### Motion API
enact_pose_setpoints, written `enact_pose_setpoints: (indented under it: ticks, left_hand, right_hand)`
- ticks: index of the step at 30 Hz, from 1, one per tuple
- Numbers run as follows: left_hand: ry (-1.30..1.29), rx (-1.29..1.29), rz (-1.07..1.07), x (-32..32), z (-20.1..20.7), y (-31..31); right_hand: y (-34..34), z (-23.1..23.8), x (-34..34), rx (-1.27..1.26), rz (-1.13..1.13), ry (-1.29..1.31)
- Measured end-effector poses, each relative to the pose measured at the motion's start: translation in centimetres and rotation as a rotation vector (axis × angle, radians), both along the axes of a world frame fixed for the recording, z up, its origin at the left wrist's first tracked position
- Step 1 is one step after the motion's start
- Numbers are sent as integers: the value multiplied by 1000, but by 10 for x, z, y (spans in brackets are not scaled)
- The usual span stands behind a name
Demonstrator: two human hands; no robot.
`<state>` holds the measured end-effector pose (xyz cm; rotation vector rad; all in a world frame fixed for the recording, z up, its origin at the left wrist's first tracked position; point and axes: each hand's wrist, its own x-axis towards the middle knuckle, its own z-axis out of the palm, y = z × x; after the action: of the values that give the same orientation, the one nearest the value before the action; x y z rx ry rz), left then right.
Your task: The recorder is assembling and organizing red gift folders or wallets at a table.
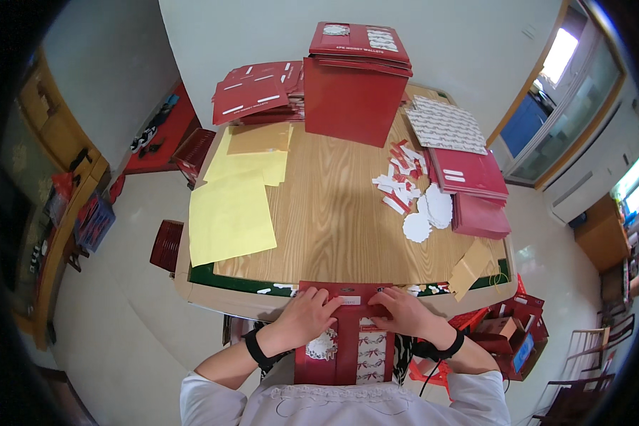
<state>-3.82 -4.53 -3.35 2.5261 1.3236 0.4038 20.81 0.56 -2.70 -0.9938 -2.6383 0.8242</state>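
Observation:
In front of my body is a dark red card folder (pixel 348 334), its upper end at the near table edge. My left hand (pixel 307 317) has bent fingers on its upper left part, beside a small white label strip (pixel 349 300). On the strip's other side, my right hand (pixel 406 312) bends its fingers over the folder's upper right part. Both hands appear to grip the folder, though the undersides of the fingers are hidden. Lower on the folder are a white scalloped tag (pixel 323 346) and a bow-patterned white piece (pixel 371 355).
A tall red stack (pixel 351 99) stands at the back, beside piled red cards (pixel 248 96). Yellow sheets (pixel 231 220) lie left. On the right are paper strips (pixel 401 181), scalloped white tags (pixel 437 206), red packs (pixel 468 170) and a patterned stack (pixel 447 124). Red crates (pixel 508 330) stand below.

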Motion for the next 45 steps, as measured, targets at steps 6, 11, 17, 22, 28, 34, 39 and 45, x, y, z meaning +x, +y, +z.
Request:
enact_pose_setpoints:
  ticks: [6, 11, 17, 22, 28, 34, 39, 45]
  left_hand:
    - [8, -38, 9, -1, -2, 0]
    - [-8, -71, 2, -2, -1, 1]
    - [-41, -104, 18, -2, 2, 1]
    - [-94, -55, 6, -1, -3, 1]
    - [-24, -89, -31, 0, -3, 0]
    - [-23, -47, -34, -1, -7, 1]
    - [4, -118, -27, -1, 0, 1]
    - [-140, -78, 180, -18, 15, 0]
  right_hand:
    - [2, 3, 2, 73, 26, 70]
    - [11, 2, 6, -168, 16, 122]
    - [6, 1, 4, -22, -52, 110]
    - [9, 11, 7, -149, 45, 27]
    - [17, 9, 9, -121, 175, 67]
    - [3, 12, 8, -90, 8, -33]
    - [4, 8, 10, -109, 23, -44]
    - [10, 13, 10, -135, 58, -9]
